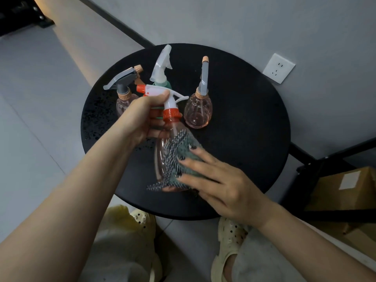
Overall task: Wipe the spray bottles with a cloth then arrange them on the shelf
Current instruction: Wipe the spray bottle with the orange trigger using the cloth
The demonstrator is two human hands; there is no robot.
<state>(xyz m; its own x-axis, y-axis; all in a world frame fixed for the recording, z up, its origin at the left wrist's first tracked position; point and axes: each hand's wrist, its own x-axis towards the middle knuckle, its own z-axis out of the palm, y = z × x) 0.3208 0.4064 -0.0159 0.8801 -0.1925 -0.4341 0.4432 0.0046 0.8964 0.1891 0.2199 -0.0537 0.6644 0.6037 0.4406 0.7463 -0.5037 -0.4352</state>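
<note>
Bottle (pixel 164 157) tilts above the table (pixel 254 139), our left hand (pixel 142 119) clamped round its neck to steady it while our right hand (pixel 215 180) presses the cloth (pixel 183 159) flat-fingered along its side.

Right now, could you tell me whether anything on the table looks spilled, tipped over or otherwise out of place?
Nothing stands out. Three spray bottles stand upright on the black round table. The left hand holds a fourth, the clear bottle, tilted while the right hand presses the cloth against it.
</note>
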